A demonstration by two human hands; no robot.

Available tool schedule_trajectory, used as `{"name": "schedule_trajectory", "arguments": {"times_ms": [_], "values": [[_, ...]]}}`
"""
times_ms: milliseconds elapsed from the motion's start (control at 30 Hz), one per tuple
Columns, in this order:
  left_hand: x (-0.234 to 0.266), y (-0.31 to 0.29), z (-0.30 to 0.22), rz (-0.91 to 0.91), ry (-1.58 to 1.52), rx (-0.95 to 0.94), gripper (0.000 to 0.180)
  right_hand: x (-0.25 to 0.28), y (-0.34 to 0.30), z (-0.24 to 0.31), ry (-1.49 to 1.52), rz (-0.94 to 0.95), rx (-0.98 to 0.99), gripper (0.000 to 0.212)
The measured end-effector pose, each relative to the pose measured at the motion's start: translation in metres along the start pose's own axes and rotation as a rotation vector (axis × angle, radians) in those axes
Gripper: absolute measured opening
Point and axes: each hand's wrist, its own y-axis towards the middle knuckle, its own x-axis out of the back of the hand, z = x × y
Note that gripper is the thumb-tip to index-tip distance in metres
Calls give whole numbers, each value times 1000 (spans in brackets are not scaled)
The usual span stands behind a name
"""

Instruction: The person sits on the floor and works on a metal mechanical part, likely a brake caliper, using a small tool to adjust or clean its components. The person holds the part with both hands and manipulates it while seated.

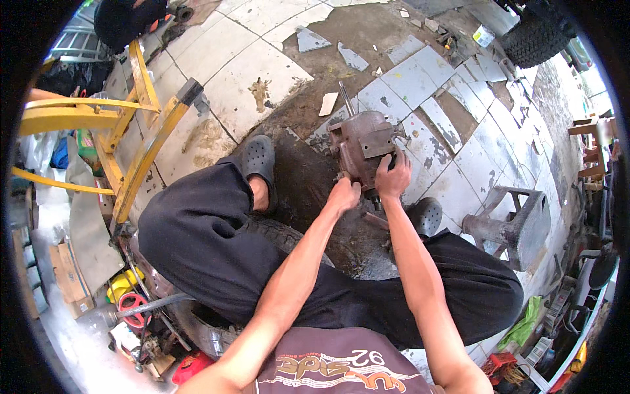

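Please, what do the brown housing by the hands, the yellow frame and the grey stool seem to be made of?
Housing: probably cast metal, dull; the chunky shape and stained surface suggest it.
Yellow frame: painted, slightly scuffed; perhaps metal, but the paint hides the core.
Grey stool: likely plastic, worn; its legs and seat look moulded in one piece.

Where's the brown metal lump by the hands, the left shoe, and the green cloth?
Brown metal lump point(354, 143), head view: its main body.
Left shoe point(258, 156), head view: its holey top.
Green cloth point(524, 324), head view: its middle.
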Motion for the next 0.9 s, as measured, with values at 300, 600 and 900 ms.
{"name": "schedule_trajectory", "arguments": {"times_ms": [300, 600, 900], "values": [[-2, 6, 7, -20, 7, -21, 53, 1, -1, 0, 2, 17, -24, 36], [18, 11, -2, 44, 53, 32, 57, -1, -1, 2, 19, 22, -10, 37], [25, 15, -10, 96, 126, 53, 50, -2, -1, 0, -9, 10, -14, 37]]}}
